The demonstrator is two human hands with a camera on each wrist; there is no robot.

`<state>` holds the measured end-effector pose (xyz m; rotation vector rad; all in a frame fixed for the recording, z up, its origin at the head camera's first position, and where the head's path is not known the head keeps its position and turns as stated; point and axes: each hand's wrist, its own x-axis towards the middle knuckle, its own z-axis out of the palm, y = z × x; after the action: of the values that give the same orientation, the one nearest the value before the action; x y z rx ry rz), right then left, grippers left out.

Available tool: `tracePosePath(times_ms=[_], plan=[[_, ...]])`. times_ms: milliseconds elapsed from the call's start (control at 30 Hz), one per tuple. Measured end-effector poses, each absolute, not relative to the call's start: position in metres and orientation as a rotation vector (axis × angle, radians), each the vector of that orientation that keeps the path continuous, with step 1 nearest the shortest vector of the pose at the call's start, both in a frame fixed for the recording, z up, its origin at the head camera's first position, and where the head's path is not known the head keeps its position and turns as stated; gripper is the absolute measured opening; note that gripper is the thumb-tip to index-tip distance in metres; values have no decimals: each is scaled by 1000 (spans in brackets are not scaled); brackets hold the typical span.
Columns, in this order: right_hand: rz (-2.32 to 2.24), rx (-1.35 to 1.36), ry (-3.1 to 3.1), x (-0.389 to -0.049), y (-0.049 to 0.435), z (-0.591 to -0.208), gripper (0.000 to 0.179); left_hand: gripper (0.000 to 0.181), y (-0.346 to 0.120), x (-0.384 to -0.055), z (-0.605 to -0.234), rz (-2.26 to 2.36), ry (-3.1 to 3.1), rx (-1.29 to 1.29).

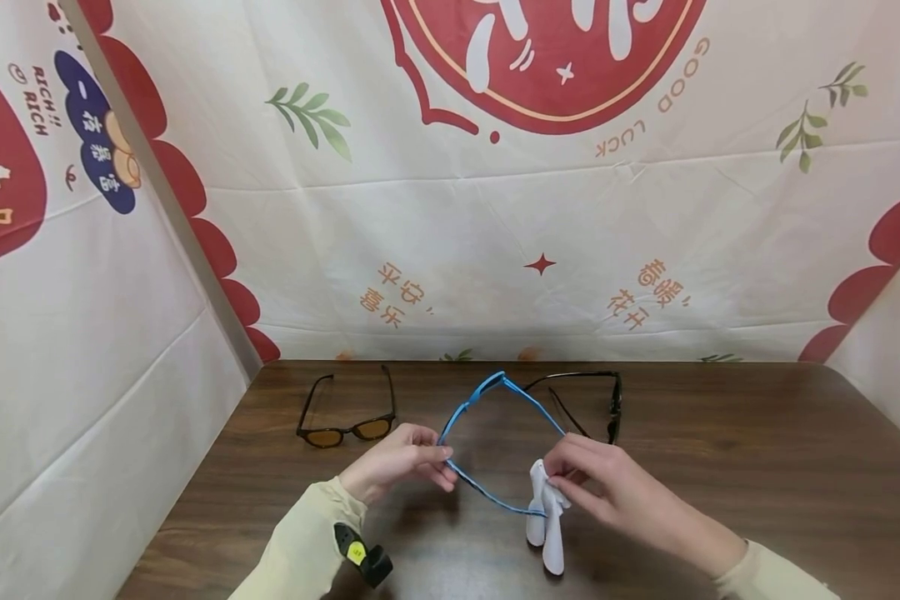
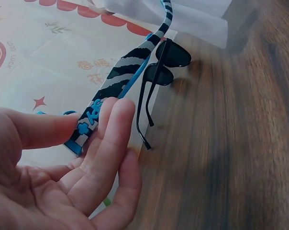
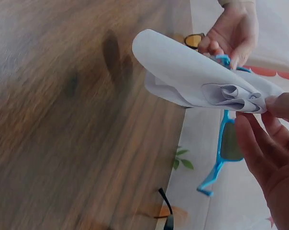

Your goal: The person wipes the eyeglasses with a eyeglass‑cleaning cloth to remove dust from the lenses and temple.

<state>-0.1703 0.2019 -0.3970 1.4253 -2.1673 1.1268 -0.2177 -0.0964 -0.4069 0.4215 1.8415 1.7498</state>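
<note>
Blue-framed sunglasses (image 1: 486, 386) are held above the table with their arms unfolded. My left hand (image 1: 405, 460) pinches them at the hinge end of one arm, between thumb and fingers. That arm (image 2: 130, 67) has black and white zebra stripes on its outer face. My right hand (image 1: 607, 483) pinches a crumpled white cloth (image 3: 183, 67), which hangs down in two folds. The striped arm's tip overlaps the cloth (image 1: 552, 533) in the head view; whether they touch I cannot tell. The other arm's end runs behind my right hand. A dark lens (image 3: 231, 141) shows below the cloth.
Brown-tinted glasses (image 1: 373, 428) lie on the wooden table (image 1: 720, 467) at the back left, arms unfolded. Black sunglasses (image 1: 615, 400) lie at the back right, partly behind my right hand. A printed cloth backdrop (image 1: 450, 225) stands along the table's far edge.
</note>
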Motion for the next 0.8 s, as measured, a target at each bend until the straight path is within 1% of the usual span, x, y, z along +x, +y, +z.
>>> tracePosePath(times_ms=[200, 367, 633, 800], plan=[[1189, 1405, -2187, -169, 192, -404, 29, 11, -94, -217, -407, 1768, 1850, 406], [1222, 1380, -2178, -169, 183, -407, 35, 9, -91, -216, -406, 1785, 1849, 383], [1257, 1396, -2204, -176, 162, -403, 26, 22, -80, -211, -401, 1765, 1819, 430], [1316, 1309, -2251, -179, 152, -403, 21, 19, -75, -208, -399, 1748, 1814, 468]])
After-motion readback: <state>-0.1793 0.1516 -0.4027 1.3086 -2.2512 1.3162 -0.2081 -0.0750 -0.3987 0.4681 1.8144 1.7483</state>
